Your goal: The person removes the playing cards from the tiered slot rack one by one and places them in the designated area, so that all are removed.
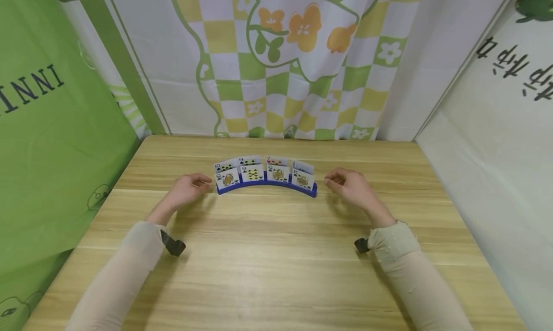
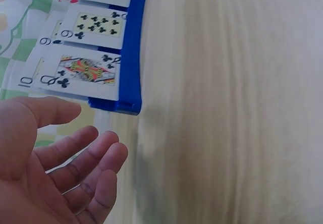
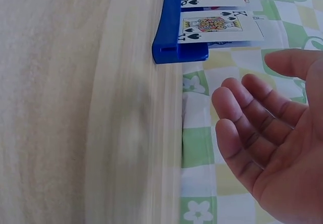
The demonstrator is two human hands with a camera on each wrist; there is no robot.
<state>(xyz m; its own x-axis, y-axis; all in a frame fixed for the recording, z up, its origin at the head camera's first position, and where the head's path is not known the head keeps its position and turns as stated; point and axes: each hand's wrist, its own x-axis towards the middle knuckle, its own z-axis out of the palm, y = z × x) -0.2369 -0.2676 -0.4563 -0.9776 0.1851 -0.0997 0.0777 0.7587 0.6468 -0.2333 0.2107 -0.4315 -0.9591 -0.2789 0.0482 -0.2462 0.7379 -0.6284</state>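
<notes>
A curved blue card holder point(image 1: 266, 183) stands on the table with two rows of playing cards. Its front row shows the queen of clubs point(image 2: 83, 72), nine of clubs point(image 2: 96, 26), queen of spades point(image 1: 277, 173) and king of spades point(image 3: 217, 27). Behind them peek a ten, a nine, the seven of hearts point(image 1: 276, 160) and a card mostly hidden. Just off the holder's left end, my left hand point(image 1: 187, 191) has loosely bent fingers and holds nothing. My right hand point(image 1: 352, 189) hovers beside the right end, fingers relaxed, also without anything in it.
The wooden table point(image 1: 259, 254) extends toward me. A checked, flowered cloth point(image 1: 294, 91) hangs behind its far edge. A green cloth point(image 1: 56, 144) hangs on the left and a white one point(image 1: 488, 168) on the right. Black wrist mounts point(image 1: 174, 244) stick out from both sleeves.
</notes>
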